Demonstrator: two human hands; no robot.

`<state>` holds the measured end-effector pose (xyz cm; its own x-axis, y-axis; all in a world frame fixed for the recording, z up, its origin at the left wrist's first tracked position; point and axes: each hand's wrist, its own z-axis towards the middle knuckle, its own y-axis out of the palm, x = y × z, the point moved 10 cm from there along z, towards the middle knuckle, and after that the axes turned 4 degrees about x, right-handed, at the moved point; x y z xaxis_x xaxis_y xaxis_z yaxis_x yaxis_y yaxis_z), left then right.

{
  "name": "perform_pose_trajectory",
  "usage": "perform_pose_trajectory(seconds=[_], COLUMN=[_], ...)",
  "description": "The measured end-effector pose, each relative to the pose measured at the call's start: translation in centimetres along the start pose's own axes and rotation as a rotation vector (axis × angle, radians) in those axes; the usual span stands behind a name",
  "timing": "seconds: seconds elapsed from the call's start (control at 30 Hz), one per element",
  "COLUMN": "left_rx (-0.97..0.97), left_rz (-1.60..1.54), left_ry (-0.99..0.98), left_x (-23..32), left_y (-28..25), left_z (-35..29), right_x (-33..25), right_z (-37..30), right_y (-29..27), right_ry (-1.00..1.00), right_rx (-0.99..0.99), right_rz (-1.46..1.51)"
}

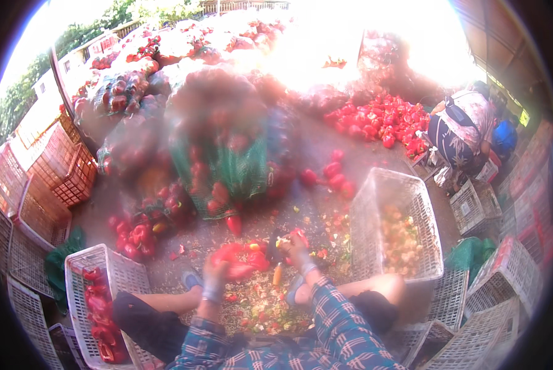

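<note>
My left hand (216,269) is closed at the left edge of a bright red bell pepper (242,260), blurred by motion. My right hand (297,254) is closed too, beside a red pepper piece (300,235) and a small pale bit. A dark shape lies just left of it; glare and blur hide exactly what those fingers grip. Below the hands, between my feet, is a slim orange object (277,274). Pepper scraps and seeds (267,308) cover the ground there.
A white crate (107,251) of red peppers stands left; another (433,213) with pale yellowish pieces stands right. Ahead are a green mesh sack (221,163) and loose peppers (137,237). A person (461,126) bends near a pepper heap (381,117). Stacked crates line both sides.
</note>
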<state>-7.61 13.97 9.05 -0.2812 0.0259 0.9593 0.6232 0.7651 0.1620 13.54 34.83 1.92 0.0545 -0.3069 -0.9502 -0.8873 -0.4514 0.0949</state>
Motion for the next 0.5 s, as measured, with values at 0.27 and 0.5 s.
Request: perform_pose_trajectory(seconds=[0.27,0.5], left_rx=[-0.008,-0.129], left_rz=[0.013,-0.253], left_ry=[0.104,0.043], left_x=[8.8,13.7], left_y=[-6.3,-3.9], left_z=[0.7,-2.6], right_x=[-4.7,-7.0], right_z=[-6.3,-7.2], right_y=[9.4,9.1], right_ry=[0.196,0.129], right_rx=[-0.352,-0.440], right_rz=[0.469,0.612])
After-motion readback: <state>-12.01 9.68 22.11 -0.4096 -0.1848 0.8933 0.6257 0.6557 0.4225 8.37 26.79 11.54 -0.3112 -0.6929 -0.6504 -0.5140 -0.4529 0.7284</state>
